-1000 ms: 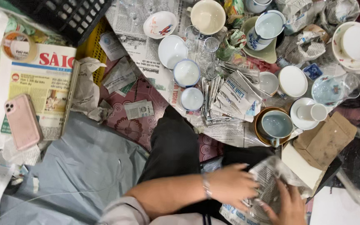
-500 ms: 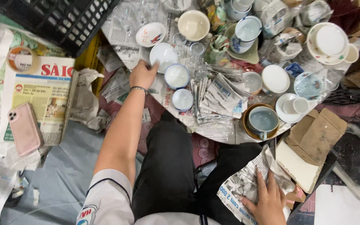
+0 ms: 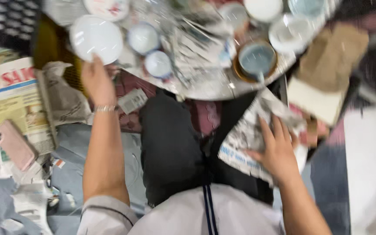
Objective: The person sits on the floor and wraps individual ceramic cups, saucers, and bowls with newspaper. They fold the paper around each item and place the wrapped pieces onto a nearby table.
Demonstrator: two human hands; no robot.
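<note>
My left hand (image 3: 95,80) holds a white plate (image 3: 95,38) by its near rim, lifted over the pile of dishes. My right hand (image 3: 277,150) lies flat with spread fingers on a sheet of newspaper (image 3: 249,135) spread over my right knee. Two small white-and-blue bowls (image 3: 143,38) sit just right of the plate. The frame is blurred by motion.
A blue cup on a brown saucer (image 3: 256,58), more white dishes (image 3: 264,8) and crumpled newspaper (image 3: 196,48) crowd the top. A pink phone (image 3: 15,144) lies on newspapers at left, a black crate (image 3: 5,19) at top left, cardboard (image 3: 327,65) at right.
My left hand reached from my lap out to the dishes and took hold of the white plate, which now comes back toward me. My right hand stayed on the newspaper.
</note>
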